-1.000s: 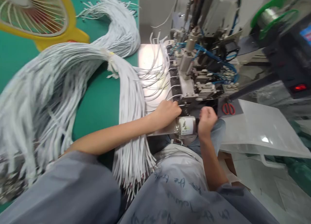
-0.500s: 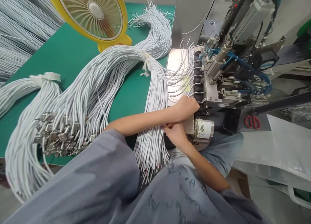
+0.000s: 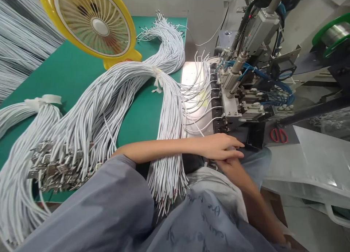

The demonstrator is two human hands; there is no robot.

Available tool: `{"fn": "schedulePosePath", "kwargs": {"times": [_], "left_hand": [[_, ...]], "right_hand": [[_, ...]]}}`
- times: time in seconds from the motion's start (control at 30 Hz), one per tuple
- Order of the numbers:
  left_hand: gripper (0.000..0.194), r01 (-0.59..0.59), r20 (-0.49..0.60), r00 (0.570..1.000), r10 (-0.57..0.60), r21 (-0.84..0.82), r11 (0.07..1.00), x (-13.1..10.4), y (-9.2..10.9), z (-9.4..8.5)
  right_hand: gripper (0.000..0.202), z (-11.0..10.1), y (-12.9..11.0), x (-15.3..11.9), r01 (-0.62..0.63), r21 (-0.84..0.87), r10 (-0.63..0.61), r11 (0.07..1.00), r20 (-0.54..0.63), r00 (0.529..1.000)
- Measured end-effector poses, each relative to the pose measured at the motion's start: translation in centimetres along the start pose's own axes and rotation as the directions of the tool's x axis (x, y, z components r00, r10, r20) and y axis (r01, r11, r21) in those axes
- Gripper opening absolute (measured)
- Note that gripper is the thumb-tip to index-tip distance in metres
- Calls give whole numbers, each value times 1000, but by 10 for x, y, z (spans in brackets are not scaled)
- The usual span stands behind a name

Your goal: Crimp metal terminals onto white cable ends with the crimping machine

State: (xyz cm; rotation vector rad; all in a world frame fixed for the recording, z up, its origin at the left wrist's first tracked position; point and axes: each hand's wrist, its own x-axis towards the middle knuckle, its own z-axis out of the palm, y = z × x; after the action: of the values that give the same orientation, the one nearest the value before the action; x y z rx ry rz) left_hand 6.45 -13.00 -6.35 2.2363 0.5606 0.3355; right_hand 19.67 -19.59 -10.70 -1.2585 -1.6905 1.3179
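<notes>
My left hand (image 3: 221, 146) reaches across from the left, in front of the machine's near end. Its fingers are stretched out and apart, and it lies over my right hand (image 3: 228, 165). The right hand's fingers are mostly hidden beneath it. A bundle of white cables (image 3: 171, 124), bound with a pale tie (image 3: 156, 78), hangs down over the table edge under my left forearm. Several single white cables (image 3: 195, 117) curve from the bundle into a row of black slots (image 3: 218, 113) on the machine (image 3: 231, 102), including the nearest slots.
A yellow fan (image 3: 131, 29) stands on the green table (image 3: 71, 66). More tied white cables (image 3: 30, 135) and metal connectors (image 3: 58, 168) lie to the left. Red-handled scissors (image 3: 279, 135) and a green wire spool (image 3: 318, 33) are on the right.
Both hands have moved right, away from the slots and the bundle, and now overlap. A cable sits in the near slot where my left hand was. The view has shifted slightly.
</notes>
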Motion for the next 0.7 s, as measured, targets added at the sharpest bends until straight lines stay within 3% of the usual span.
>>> {"fn": "schedulePosePath", "kwargs": {"times": [0.1, 0.2, 0.37, 0.5, 0.6, 0.7], "left_hand": [[37, 52, -71, 996, -60, -106, 993, 2, -9, 0], [32, 54, -171, 982, -85, -180, 982, 5, -17, 1], [25, -53, -286, 958, 16, -125, 991, 5, -23, 1], [24, -81, -351, 935, 45, -90, 993, 4, -25, 3], [23, -70, -387, 922, 30, -91, 993, 4, -27, 5], [24, -97, -360, 932, 43, -134, 986, 5, -26, 5]], "right_hand": [[17, -39, -7, -1, -96, -35, 94, 995, -62, 994], [19, -55, -12, 1, -102, 72, 118, 992, -279, 953], [19, -43, -9, 6, 92, 329, 86, 940, -487, 869], [27, -37, -6, 6, 140, 451, 107, 882, -478, 872], [25, -37, -5, 8, 112, 445, 135, 888, -485, 864], [19, -36, -4, 11, 126, 294, 48, 947, -521, 852]]}}
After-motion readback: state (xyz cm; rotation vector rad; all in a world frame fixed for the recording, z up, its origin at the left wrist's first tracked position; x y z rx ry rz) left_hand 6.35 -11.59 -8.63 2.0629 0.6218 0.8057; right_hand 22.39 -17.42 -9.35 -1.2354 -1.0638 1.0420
